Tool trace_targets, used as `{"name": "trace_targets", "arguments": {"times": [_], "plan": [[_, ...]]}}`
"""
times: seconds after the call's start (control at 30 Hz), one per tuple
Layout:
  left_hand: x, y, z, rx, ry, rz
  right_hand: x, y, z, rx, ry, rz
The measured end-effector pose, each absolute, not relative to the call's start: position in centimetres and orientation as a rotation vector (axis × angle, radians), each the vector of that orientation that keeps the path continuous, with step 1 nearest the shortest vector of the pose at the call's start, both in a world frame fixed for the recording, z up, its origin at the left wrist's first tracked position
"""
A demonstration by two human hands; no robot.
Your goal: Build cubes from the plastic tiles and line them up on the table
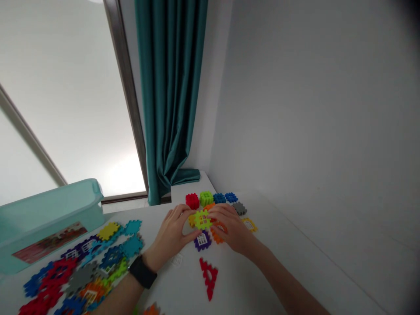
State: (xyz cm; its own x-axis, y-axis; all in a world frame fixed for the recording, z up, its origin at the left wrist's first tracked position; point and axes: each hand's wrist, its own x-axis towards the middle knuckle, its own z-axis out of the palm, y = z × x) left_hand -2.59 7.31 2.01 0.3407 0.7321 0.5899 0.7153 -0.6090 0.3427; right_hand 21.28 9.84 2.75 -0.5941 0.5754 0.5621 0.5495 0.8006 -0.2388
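Between my two hands is a yellow-green interlocking building tile (202,220) with notched edges and a window-like middle. My left hand (172,232) pinches its left side, thumb below and fingers above. From the right, my right hand (231,227) grips the opposite edge, its fingers curled over. Just below the tile lies a purple tile (202,240) with a white window insert. An orange tile (217,236) is partly hidden by my right hand. A red triangular piece (208,278) rests on the table nearer to me.
Behind my hands stand a red block (192,201), a green block (206,198) and blue tiles (219,198). A grey tile (240,208) and a yellow frame (250,225) lie right. Many mixed tiles (82,280) cover the left, beside a teal bin (75,218). A wall (315,131) borders the right.
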Motion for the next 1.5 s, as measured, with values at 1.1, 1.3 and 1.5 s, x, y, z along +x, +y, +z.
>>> {"name": "trace_targets", "arguments": {"times": [1.1, 1.3, 1.5], "plan": [[-3.6, 9.4, -0.9, 2.49, 1.599, 0.947, 23.0, 22.9, -0.7, -1.097, -2.343, 0.108], [-3.7, 9.4, -1.0, 2.486, 1.601, 0.935, 23.0, 23.2, -0.9, -1.097, -2.348, 0.126], [-3.6, 9.5, -0.9, 2.488, 1.585, 0.979, 23.0, 23.4, -1.1, -1.092, -2.351, 0.135]]}}
